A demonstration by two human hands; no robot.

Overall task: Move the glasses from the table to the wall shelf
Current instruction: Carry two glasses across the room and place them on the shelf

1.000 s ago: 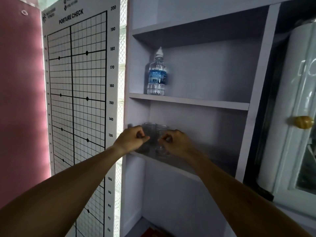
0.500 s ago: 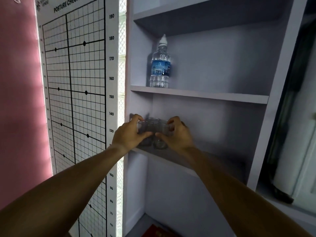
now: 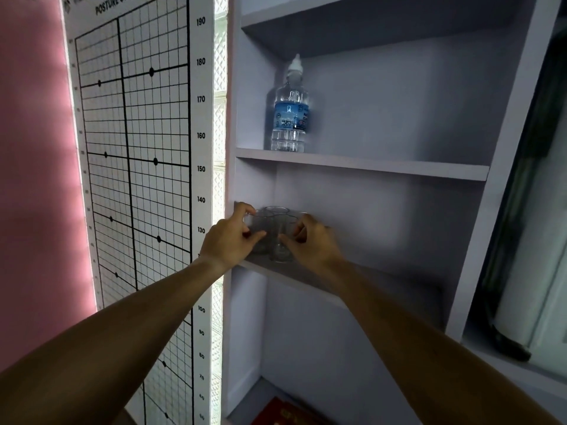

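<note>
Several clear drinking glasses (image 3: 279,251) stand close together at the left end of the wall shelf's middle board (image 3: 399,291). My left hand (image 3: 230,240) is curled on the leftmost glass (image 3: 256,220), with its forefinger over the rim and its thumb on the near side. My right hand (image 3: 314,242) grips the right side of the cluster, thumb against the front glass. The glasses' bases rest on the board. My hands hide parts of the outer glasses.
A water bottle (image 3: 290,111) with a blue label stands on the board above (image 3: 368,168). A posture-check grid chart (image 3: 132,148) hangs to the left of the shelf unit. A dark frame and a white roll (image 3: 521,302) are at the right. A red item (image 3: 282,412) lies at the bottom.
Both hands have closed in on the glasses, pushing them tighter toward the shelf's left wall. The view has shifted down and right.
</note>
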